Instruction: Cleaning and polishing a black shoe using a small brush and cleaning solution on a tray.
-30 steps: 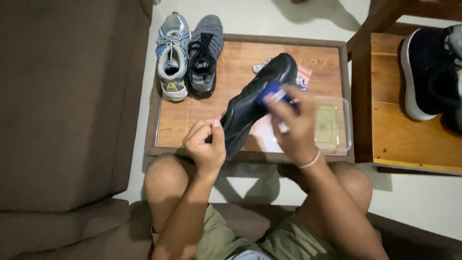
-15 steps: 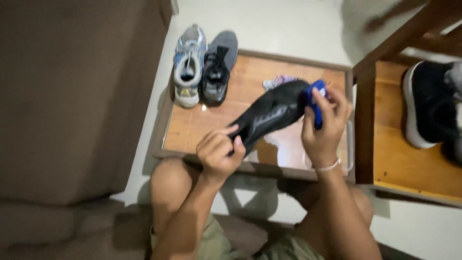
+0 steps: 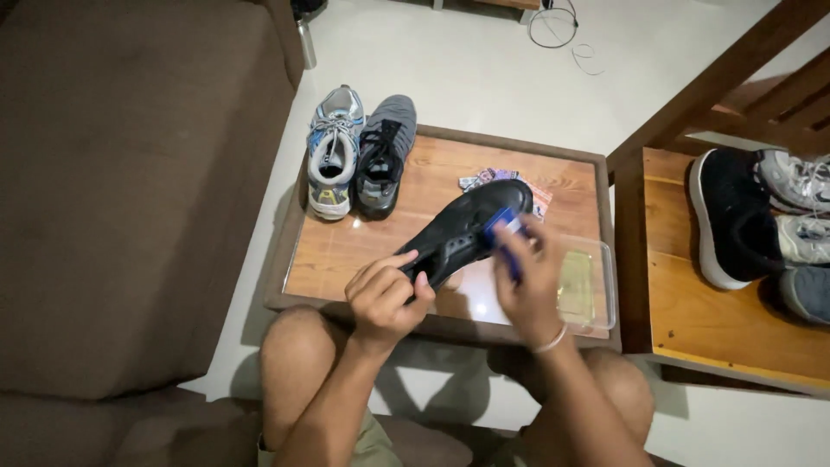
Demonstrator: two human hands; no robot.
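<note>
A black shoe [image 3: 462, 227] hangs tilted above the low wooden table [image 3: 346, 251], toe pointing up and to the right. My left hand [image 3: 386, 296] grips its heel end. My right hand [image 3: 526, 275] holds a small blue brush [image 3: 504, 233] against the shoe's side near the toe. Under my right hand a clear plastic container [image 3: 584, 278] with a yellowish sponge rests on the table. I sit on a brown sofa with both knees at the table's near edge.
A grey-blue sneaker [image 3: 334, 151] and a dark grey sneaker [image 3: 384, 156] stand side by side at the table's far left. Small colourful packets [image 3: 493, 178] lie behind the held shoe. A wooden chair [image 3: 735, 285] at right carries a black shoe [image 3: 726, 216] and grey sneakers [image 3: 800, 186]. A cable [image 3: 562, 26] lies on the floor.
My right hand with the blue brush has come back from the toe tip down along the shoe's side. The view has tilted up and shows more floor.
</note>
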